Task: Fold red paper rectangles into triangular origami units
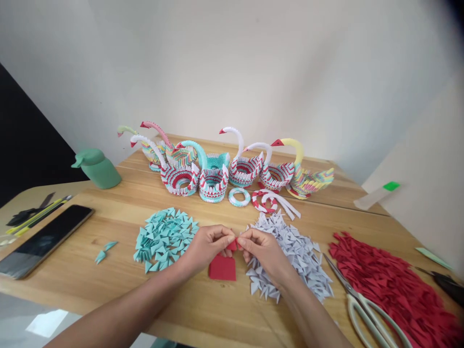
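Standing by the wooden table rn. The person's left hand and right hand meet at the middle, both pinched shut on a small red folded paper piece, thumbs and forefingers tight on it, left side and right side each. It's held just above a flat red paper rectangle lying on the table right under the hands.

Progress-wise, looks like plenty is done already: a row of finished modular paper swans stands at the back near the wall, w/ a small teal-white paper ring and a red-white striped ring in front of them. Folded units are stacked up too: a pile of teal paper triangles just left of the hands, a pile of pale grey-white triangles just right, touching the right wrist area, and a big heap of red triangles far right. So imo the folding's well along, but at least that red rectangle is still unfolded, and the piles aren't assembled into anything yet.

Other bits: white-handled scissors between grey and red piles, a dark phone at the left edge, a green plastic bottle behind it, two stray teal triangles near the phone.
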{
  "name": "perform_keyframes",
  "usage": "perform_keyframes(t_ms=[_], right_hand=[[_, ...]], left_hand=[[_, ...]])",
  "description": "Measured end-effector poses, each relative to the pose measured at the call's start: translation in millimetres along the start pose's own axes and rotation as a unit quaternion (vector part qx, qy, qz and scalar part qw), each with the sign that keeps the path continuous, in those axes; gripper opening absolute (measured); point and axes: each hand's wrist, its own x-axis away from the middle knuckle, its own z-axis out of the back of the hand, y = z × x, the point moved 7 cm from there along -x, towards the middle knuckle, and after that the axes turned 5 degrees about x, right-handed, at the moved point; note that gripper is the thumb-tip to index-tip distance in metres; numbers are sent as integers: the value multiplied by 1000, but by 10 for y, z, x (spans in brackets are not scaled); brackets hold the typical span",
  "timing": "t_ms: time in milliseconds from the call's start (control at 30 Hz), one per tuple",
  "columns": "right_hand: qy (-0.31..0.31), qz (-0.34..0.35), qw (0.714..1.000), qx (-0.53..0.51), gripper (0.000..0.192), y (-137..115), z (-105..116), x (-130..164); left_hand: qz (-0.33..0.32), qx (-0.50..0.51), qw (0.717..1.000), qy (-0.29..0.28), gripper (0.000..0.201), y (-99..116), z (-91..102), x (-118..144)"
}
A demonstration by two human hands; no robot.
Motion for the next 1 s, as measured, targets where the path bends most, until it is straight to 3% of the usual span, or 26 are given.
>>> perform_keyframes(t_ms=[600, 1000], right_hand=[[19, 2, 1000, -13, 31, 61, -5, -16], [17, 14, 999, 50, 30, 69, -12, -27]], left_hand=[[31, 64, 997, 36, 41, -75, 3, -17], [21, 64, 997, 41, 40, -95, -12, -16]])
